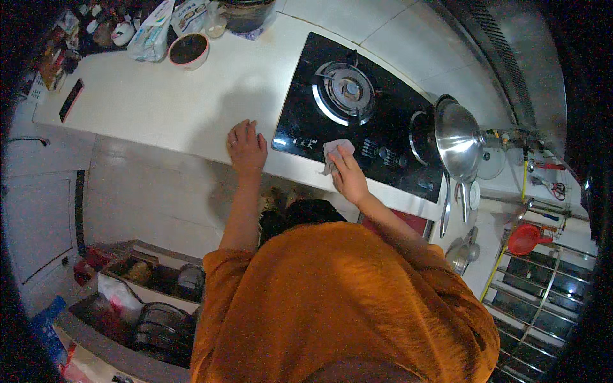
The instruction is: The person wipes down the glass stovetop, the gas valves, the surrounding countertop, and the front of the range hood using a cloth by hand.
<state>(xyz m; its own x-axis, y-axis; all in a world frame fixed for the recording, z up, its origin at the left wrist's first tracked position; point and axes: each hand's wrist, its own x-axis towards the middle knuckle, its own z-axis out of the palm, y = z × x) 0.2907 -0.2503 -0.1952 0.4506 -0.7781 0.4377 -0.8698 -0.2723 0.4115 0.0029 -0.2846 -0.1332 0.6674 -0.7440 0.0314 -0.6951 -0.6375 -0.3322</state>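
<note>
My right hand (pixel 352 179) presses a crumpled pale cloth (pixel 338 149) against the front edge of the black glass gas hob (pixel 311 115), left of its control knobs (pixel 383 153). The fingers lie over the cloth and hide part of it. My left hand (pixel 248 147) rests on the white countertop (pixel 158 100), just left of the hob, fingers slightly apart and nothing in them. A round burner (pixel 349 88) shows bare on the hob's left half. Over the right half stands a shiny steel wok or lid (pixel 457 141), which hides most of that burner.
A bowl with dark contents (pixel 189 50), plastic packages (pixel 152 33) and a dark pot (pixel 246 14) stand at the back left. A phone (pixel 72 100) lies near the counter's left end. A red strainer (pixel 524 239) hangs at right. Shelves with pans (pixel 163 325) stand lower left.
</note>
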